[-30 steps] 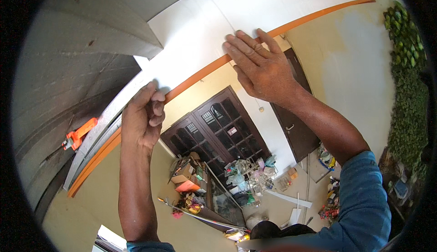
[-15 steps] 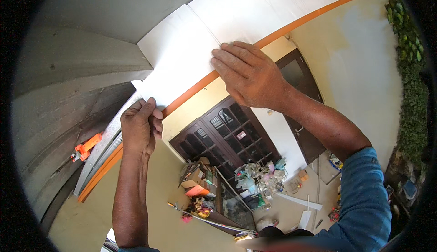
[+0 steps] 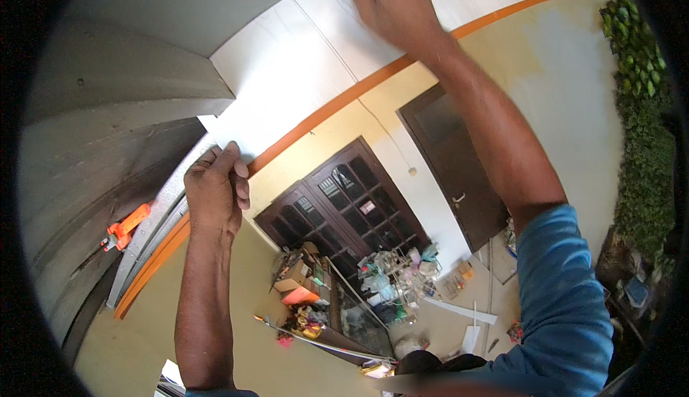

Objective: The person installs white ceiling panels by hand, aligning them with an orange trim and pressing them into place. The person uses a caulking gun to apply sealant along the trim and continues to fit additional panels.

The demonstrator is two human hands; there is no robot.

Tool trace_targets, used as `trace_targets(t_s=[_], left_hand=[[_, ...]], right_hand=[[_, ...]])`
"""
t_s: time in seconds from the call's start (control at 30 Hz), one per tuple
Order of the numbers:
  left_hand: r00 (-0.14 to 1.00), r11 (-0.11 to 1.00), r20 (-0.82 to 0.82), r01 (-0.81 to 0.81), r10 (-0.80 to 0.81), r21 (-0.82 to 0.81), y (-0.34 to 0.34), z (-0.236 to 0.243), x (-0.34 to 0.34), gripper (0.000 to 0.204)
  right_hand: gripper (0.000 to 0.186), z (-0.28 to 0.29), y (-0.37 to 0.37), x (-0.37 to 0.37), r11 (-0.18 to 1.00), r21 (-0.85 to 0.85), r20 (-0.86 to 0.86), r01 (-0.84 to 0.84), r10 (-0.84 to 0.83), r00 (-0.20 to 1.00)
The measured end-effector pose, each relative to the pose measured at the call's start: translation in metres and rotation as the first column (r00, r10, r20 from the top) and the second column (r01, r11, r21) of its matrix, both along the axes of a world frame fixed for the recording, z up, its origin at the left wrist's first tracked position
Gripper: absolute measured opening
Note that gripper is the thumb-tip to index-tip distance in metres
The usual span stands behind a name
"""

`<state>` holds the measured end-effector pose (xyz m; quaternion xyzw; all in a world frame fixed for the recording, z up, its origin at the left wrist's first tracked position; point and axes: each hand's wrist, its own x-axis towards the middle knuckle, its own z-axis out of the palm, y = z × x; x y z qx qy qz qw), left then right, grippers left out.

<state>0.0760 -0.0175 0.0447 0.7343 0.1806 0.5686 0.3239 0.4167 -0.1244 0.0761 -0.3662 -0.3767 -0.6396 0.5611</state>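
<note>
Long white panels (image 3: 287,59) lie overhead with a thin seam between them, and an orange-brown edge strip (image 3: 337,103) runs along their near side. At the left end of that strip, my left hand (image 3: 215,192) is closed, thumb against fingers, pinching the white panel's corner. My right hand (image 3: 395,9) is up in front of the panels, off the strip, near the top of the picture. Motion smears its fingers and the upper edge cuts some off, so their hold cannot be told.
A grey beam (image 3: 143,88) borders the panels at left. An orange tool (image 3: 128,226) rests by a metal channel (image 3: 147,235). Below are dark double doors (image 3: 344,203), a brown door (image 3: 459,181), a cluttered rack (image 3: 395,275) and boxes (image 3: 298,286). Plants (image 3: 639,110) climb at far right.
My right hand has left the panel's edge by the seam and moved up and slightly right. My left hand keeps its grip at the corner. The whole view has shifted slightly.
</note>
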Motion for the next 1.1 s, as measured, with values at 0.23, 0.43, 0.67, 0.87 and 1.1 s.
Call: trace_targets(t_s=[0.23, 0.43, 0.67, 0.87, 1.1], left_hand=[[1.0, 0.999, 0.001, -0.021, 0.021, 0.038, 0.002, -0.002, 0.0, 0.024], [1.0, 0.999, -0.005, -0.011, 0.011, 0.047, 0.002, -0.002, 0.001, 0.025], [0.997, 0.995, -0.04, -0.057, 0.061, 0.087, 0.004, -0.002, -0.001, 0.026], [0.999, 0.997, -0.005, -0.042, 0.042, 0.064, 0.007, -0.002, -0.002, 0.027], [1.0, 0.999, 0.02, -0.006, 0.005, 0.052, 0.007, -0.002, -0.002, 0.027]], right_hand=[[0.034, 0.049, -0.038, -0.003, 0.873, -0.479, -0.146, -0.089, 0.021, 0.989], [0.036, 0.046, -0.046, -0.015, 0.801, -0.584, -0.205, -0.132, 0.012, 0.979], [0.036, 0.049, -0.004, -0.005, 0.917, -0.373, -0.04, 0.141, -0.168, 0.985], [0.032, 0.051, -0.011, -0.007, 0.868, -0.497, -0.139, 0.012, -0.094, 0.986], [0.034, 0.048, -0.018, -0.012, 0.921, -0.388, -0.082, 0.011, -0.046, 0.996]])
